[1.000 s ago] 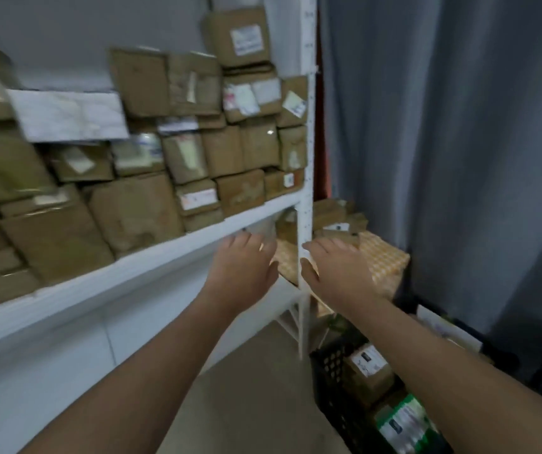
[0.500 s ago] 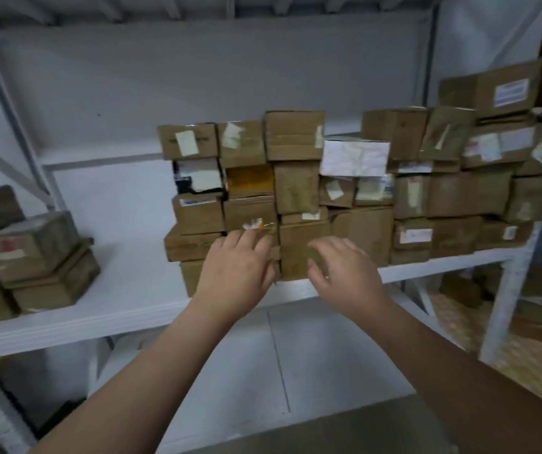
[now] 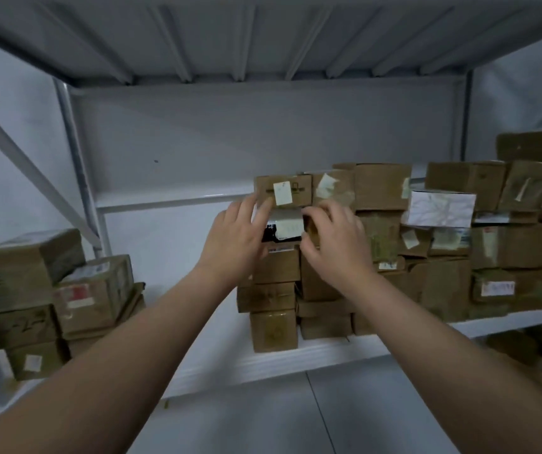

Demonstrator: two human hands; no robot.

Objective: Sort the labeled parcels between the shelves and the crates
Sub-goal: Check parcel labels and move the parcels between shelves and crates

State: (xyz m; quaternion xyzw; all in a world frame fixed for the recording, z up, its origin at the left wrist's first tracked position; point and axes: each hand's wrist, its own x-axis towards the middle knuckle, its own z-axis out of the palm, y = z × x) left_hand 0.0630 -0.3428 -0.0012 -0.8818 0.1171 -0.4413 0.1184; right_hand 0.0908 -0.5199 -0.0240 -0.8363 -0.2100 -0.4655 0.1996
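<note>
The parcel with the black-and-white label (image 3: 283, 228) sits second from the top in the leftmost column of the stacked cardboard parcels, on the white metal shelf (image 3: 299, 353). Your left hand (image 3: 234, 239) lies against its left end with the fingers extended and lightly spread, fingertips reaching up to the box above. Your right hand (image 3: 335, 242) is curled at its right end, fingers bent inward around the corner; whether either hand has actually closed a grip on it cannot be told.

Directly on top rests a brown box with a pale yellow sticker (image 3: 283, 190), bearing down on the parcel. Below it the column continues through several plain brown boxes to the bottom box (image 3: 273, 329), which overhangs the shelf's front edge.

Hard against the right side stands the next column, topped by a box with a crumpled tape patch (image 3: 330, 189), so the parcel is boxed in above, below and to the right. Further right lies a white-wrapped parcel (image 3: 440, 208) among more brown boxes. Well apart to the left is a separate small stack of parcels (image 3: 56, 299), beside the diagonal brace (image 3: 30, 168).
</note>
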